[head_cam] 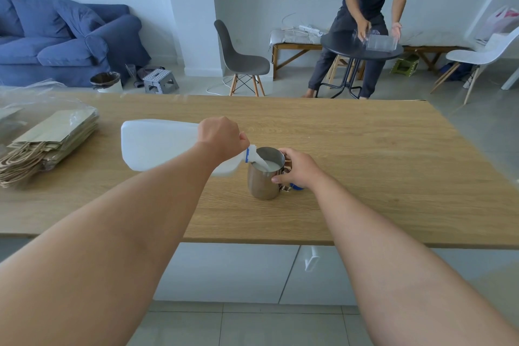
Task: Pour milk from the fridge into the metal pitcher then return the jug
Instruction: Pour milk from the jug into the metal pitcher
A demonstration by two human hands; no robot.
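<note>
A white plastic milk jug [157,143] lies tipped almost flat above the wooden table [365,177], its blue-ringed mouth over the metal pitcher [259,181]. My left hand [220,136] grips the jug's handle. A white stream of milk [259,160] runs from the mouth into the pitcher, which stands upright and shows milk inside. My right hand [299,168] is closed around the pitcher's handle on its right side. A small blue object [297,186], perhaps the jug's cap, peeks out under that hand.
A stack of brown paper bags [50,140] in clear plastic lies at the table's left end. Beyond the table are a grey chair [238,59], a blue sofa [61,36], and a person [368,8] at a round black table [351,48].
</note>
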